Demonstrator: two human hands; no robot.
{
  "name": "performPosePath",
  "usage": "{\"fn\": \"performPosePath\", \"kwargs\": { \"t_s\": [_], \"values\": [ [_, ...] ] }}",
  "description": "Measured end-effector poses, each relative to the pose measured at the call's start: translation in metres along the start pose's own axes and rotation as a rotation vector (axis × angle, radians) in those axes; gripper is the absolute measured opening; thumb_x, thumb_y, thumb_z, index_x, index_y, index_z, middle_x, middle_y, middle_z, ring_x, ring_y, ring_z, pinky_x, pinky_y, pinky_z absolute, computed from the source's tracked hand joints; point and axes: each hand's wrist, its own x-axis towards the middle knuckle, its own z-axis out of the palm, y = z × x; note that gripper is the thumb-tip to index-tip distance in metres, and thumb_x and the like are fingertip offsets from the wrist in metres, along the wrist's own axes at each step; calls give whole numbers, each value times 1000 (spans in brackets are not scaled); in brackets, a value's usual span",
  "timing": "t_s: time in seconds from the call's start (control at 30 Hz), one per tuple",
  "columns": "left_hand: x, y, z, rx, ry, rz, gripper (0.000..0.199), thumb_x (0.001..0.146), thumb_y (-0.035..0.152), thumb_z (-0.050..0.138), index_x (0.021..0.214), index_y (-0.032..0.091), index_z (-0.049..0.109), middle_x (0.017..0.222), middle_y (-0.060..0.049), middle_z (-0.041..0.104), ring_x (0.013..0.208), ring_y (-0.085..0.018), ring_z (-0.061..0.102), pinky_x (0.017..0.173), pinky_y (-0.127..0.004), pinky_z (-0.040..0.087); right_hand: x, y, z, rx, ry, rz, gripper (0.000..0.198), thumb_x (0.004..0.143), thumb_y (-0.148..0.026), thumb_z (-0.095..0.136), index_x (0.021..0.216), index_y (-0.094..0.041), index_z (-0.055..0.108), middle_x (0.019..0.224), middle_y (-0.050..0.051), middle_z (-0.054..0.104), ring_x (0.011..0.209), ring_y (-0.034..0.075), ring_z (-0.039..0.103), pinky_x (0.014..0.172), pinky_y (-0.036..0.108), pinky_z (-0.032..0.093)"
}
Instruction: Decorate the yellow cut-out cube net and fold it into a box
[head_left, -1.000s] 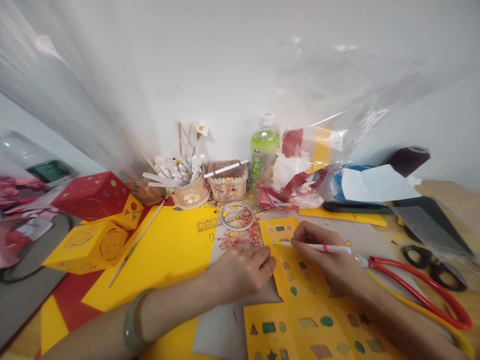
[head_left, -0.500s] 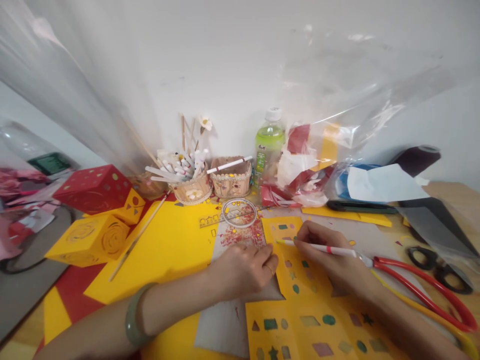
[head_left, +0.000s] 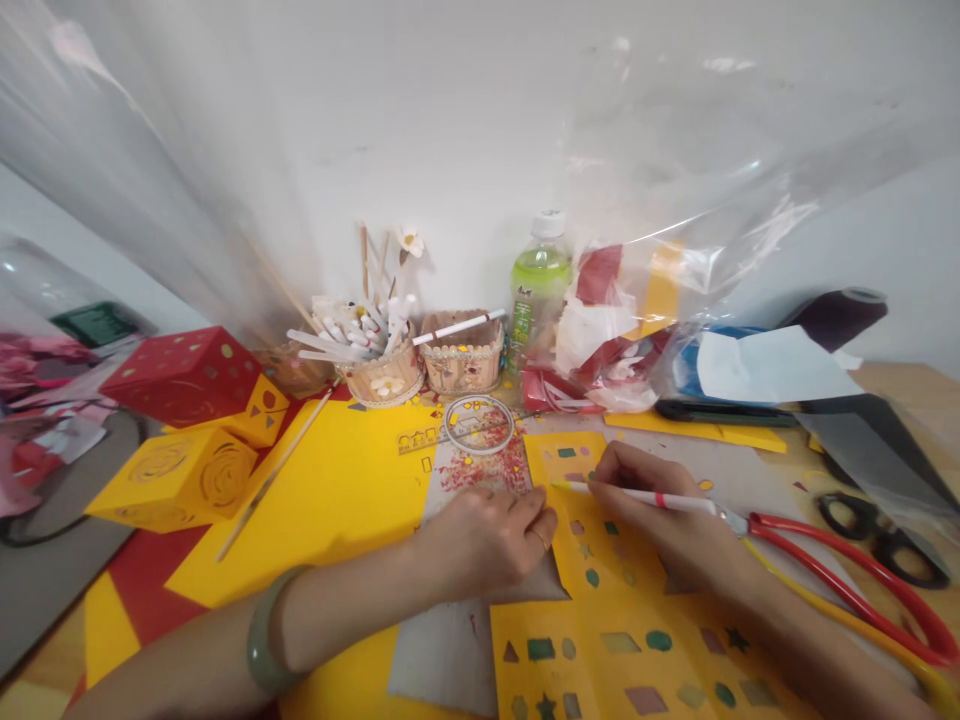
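Observation:
My right hand [head_left: 660, 500] pinches a slim white pen [head_left: 675, 499] with a red band. Its pale yellow tip rests on the yellow paper [head_left: 525, 612], which is full of small cut-out shapes such as stars, ovals and rectangles. Green and pink show through the holes. My left hand [head_left: 487, 535] is closed with curled fingers at the left edge of this sheet, its fingertips on the paper. A ring sits on one finger and a green bangle [head_left: 266, 630] on the wrist. Beneath lies a grey board [head_left: 431, 655].
Red-handled scissors [head_left: 840, 570] and black-handled scissors [head_left: 885, 535] lie at right. A white ring [head_left: 480, 448] partly covers a ruler [head_left: 416, 440]. Behind stand small baskets [head_left: 461, 370] with pens and a green drink bottle [head_left: 538, 275]. Red [head_left: 184, 375] and yellow [head_left: 176, 480] paper boxes stand left.

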Motion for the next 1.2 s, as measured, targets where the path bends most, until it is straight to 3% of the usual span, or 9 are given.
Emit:
{"fn": "performPosePath", "kwargs": {
  "t_s": [0.23, 0.7, 1.2],
  "values": [
    [0, 0, 1, -14, 42, -8, 16, 85, 16, 43, 91, 13, 58, 89, -7, 65, 57, -15, 59, 48, -27, 47, 0, 1, 0, -12, -18, 10, 14, 77, -19, 47, 64, -20, 45, 60, -3, 46, 57, 12, 42, 49, 23, 31],
    [0, 0, 0, 10, -14, 8, 19, 87, 16, 40, 94, 13, 56, 94, -9, 64, 61, -16, 61, 49, -28, 48, -2, 1, -2, -44, 13, -7, 15, 77, -20, 47, 62, -20, 43, 58, -3, 45, 56, 12, 40, 49, 24, 32],
    [2, -1, -3, -7, 6, 5, 19, 86, 16, 40, 91, 13, 59, 89, -9, 66, 59, -15, 60, 52, -28, 50, 0, 0, -3, -54, 10, -5, 16, 76, -21, 48, 62, -21, 43, 57, -3, 46, 55, 13, 42, 50, 24, 33]
  ]
}}
